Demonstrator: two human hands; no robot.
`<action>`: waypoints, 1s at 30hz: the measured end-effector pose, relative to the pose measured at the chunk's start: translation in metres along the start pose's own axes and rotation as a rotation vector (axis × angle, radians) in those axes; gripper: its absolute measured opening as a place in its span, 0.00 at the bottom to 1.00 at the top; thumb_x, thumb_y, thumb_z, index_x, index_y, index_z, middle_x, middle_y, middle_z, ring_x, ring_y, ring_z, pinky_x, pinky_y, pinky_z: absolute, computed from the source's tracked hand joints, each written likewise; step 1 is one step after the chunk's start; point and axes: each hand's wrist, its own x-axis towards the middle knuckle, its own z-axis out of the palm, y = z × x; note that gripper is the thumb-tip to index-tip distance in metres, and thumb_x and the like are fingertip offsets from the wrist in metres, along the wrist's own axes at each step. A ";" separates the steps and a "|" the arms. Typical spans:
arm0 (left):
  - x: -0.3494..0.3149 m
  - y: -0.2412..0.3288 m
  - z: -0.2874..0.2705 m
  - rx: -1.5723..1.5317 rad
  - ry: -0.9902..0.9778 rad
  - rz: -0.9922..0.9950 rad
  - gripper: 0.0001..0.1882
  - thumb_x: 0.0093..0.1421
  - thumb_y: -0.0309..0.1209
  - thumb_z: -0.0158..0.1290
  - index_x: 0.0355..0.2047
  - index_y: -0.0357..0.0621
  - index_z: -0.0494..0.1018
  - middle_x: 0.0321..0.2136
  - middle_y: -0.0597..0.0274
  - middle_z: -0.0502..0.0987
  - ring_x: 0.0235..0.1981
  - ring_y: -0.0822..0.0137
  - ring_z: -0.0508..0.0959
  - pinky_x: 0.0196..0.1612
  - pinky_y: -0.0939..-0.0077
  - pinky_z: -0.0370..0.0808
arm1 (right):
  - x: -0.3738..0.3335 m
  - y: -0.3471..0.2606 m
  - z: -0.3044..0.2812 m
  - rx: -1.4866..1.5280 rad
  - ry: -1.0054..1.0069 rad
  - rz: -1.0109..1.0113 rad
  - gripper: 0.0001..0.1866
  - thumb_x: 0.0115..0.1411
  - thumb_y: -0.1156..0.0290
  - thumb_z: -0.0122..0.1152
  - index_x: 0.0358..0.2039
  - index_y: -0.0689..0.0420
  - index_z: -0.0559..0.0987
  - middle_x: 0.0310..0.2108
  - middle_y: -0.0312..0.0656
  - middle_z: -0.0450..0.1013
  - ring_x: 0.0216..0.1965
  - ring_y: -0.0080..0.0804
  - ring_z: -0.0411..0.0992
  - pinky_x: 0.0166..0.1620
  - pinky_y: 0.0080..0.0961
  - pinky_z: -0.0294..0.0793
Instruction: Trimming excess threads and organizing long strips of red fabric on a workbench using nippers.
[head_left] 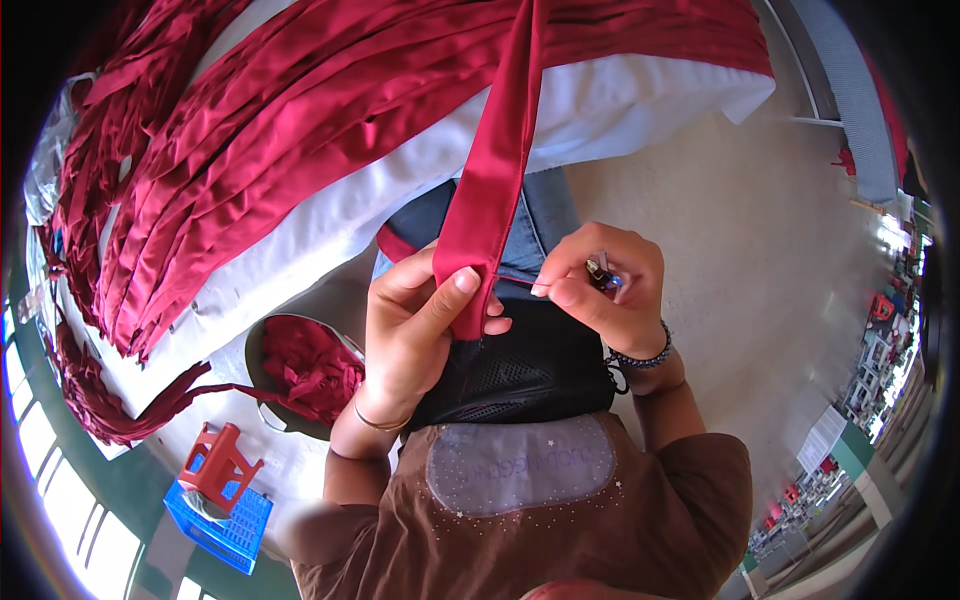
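A long red satin strip hangs down toward me from the heap of cloth. My left hand grips its lower end, with the thumb pressed flat on top and the fingers behind. From the strip's right edge a thin red thread runs to my right hand. Thumb and forefinger of that hand pinch the thread. A small dark, shiny object sits within the curled right fingers; its kind is mostly hidden.
Red satin strips lie piled over a white cloth ahead and left. A bucket of red strips stands at left, near a red stool on a blue crate. A black bag rests on my lap.
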 end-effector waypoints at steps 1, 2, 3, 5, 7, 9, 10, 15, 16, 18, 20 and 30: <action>0.000 0.001 -0.001 -0.001 0.001 0.002 0.08 0.62 0.24 0.49 0.40 0.34 0.73 0.33 0.59 0.74 0.29 0.70 0.78 0.31 0.73 0.82 | 0.000 0.001 -0.002 -0.014 -0.005 -0.042 0.07 0.51 0.73 0.65 0.30 0.59 0.76 0.17 0.25 0.65 0.16 0.09 0.54 0.20 0.12 0.50; 0.002 0.003 -0.002 -0.040 -0.012 -0.020 0.08 0.62 0.24 0.50 0.41 0.35 0.72 0.33 0.60 0.74 0.29 0.70 0.78 0.31 0.74 0.82 | 0.002 -0.002 -0.003 -0.108 -0.015 -0.093 0.14 0.50 0.64 0.68 0.32 0.58 0.76 0.18 0.27 0.67 0.16 0.12 0.57 0.20 0.12 0.54; 0.003 0.004 -0.002 -0.079 -0.026 -0.043 0.09 0.61 0.23 0.50 0.42 0.35 0.71 0.32 0.60 0.75 0.29 0.70 0.78 0.31 0.74 0.82 | 0.002 0.001 0.001 -0.197 0.030 -0.150 0.17 0.49 0.60 0.69 0.32 0.58 0.75 0.19 0.28 0.68 0.16 0.13 0.59 0.20 0.12 0.57; 0.006 0.007 0.002 -0.084 -0.020 -0.019 0.09 0.61 0.23 0.50 0.43 0.36 0.69 0.33 0.60 0.75 0.29 0.70 0.78 0.31 0.74 0.82 | 0.001 0.006 0.006 -0.465 0.070 -0.254 0.28 0.53 0.46 0.61 0.34 0.63 0.73 0.21 0.37 0.70 0.17 0.18 0.65 0.20 0.16 0.62; 0.008 0.009 0.008 -0.088 -0.013 0.002 0.10 0.61 0.22 0.50 0.44 0.36 0.68 0.34 0.60 0.75 0.30 0.70 0.78 0.31 0.74 0.82 | 0.003 0.006 0.011 -0.553 0.136 -0.338 0.21 0.50 0.53 0.68 0.31 0.57 0.74 0.19 0.32 0.70 0.15 0.24 0.66 0.18 0.20 0.63; 0.008 0.010 0.012 -0.042 0.012 0.048 0.11 0.61 0.22 0.49 0.45 0.37 0.66 0.34 0.58 0.75 0.32 0.70 0.79 0.33 0.74 0.82 | 0.003 0.004 0.015 -0.677 0.177 -0.359 0.19 0.50 0.56 0.67 0.31 0.58 0.74 0.19 0.35 0.69 0.14 0.27 0.66 0.18 0.22 0.64; 0.009 0.010 0.014 -0.041 0.011 0.045 0.11 0.61 0.22 0.49 0.45 0.37 0.66 0.34 0.58 0.75 0.32 0.70 0.79 0.33 0.74 0.82 | 0.004 0.002 0.015 -0.794 0.217 -0.413 0.19 0.50 0.57 0.67 0.31 0.59 0.74 0.18 0.35 0.68 0.14 0.27 0.65 0.17 0.22 0.63; 0.011 0.012 0.019 0.001 0.010 0.089 0.11 0.62 0.22 0.49 0.44 0.37 0.66 0.35 0.57 0.75 0.34 0.69 0.79 0.35 0.73 0.82 | 0.004 -0.003 0.014 -1.030 0.259 -0.539 0.19 0.50 0.58 0.68 0.31 0.60 0.75 0.15 0.34 0.64 0.13 0.27 0.63 0.15 0.20 0.61; 0.011 0.013 0.020 0.001 0.010 0.086 0.11 0.62 0.22 0.49 0.44 0.37 0.66 0.35 0.57 0.75 0.34 0.69 0.79 0.35 0.73 0.82 | 0.004 -0.003 0.013 -1.055 0.253 -0.540 0.18 0.50 0.58 0.68 0.31 0.60 0.75 0.14 0.34 0.63 0.12 0.26 0.63 0.15 0.20 0.61; 0.011 0.013 0.020 -0.008 0.018 0.071 0.10 0.62 0.21 0.48 0.44 0.37 0.66 0.35 0.58 0.75 0.33 0.70 0.78 0.34 0.73 0.82 | 0.004 -0.002 0.013 -1.079 0.248 -0.540 0.18 0.50 0.58 0.68 0.30 0.60 0.75 0.14 0.34 0.62 0.12 0.25 0.62 0.15 0.20 0.60; 0.011 0.011 0.019 -0.009 0.016 0.073 0.10 0.62 0.21 0.48 0.44 0.37 0.65 0.35 0.58 0.75 0.33 0.70 0.78 0.34 0.73 0.82 | 0.006 -0.001 0.012 -1.067 0.276 -0.586 0.17 0.50 0.58 0.68 0.28 0.59 0.75 0.14 0.33 0.62 0.12 0.25 0.61 0.15 0.20 0.60; 0.009 0.013 0.019 -0.036 0.019 0.054 0.11 0.62 0.22 0.49 0.44 0.37 0.65 0.33 0.60 0.74 0.30 0.72 0.77 0.33 0.73 0.82 | 0.006 0.000 0.012 -1.034 0.265 -0.588 0.17 0.50 0.58 0.67 0.28 0.59 0.75 0.13 0.32 0.61 0.11 0.25 0.61 0.14 0.19 0.58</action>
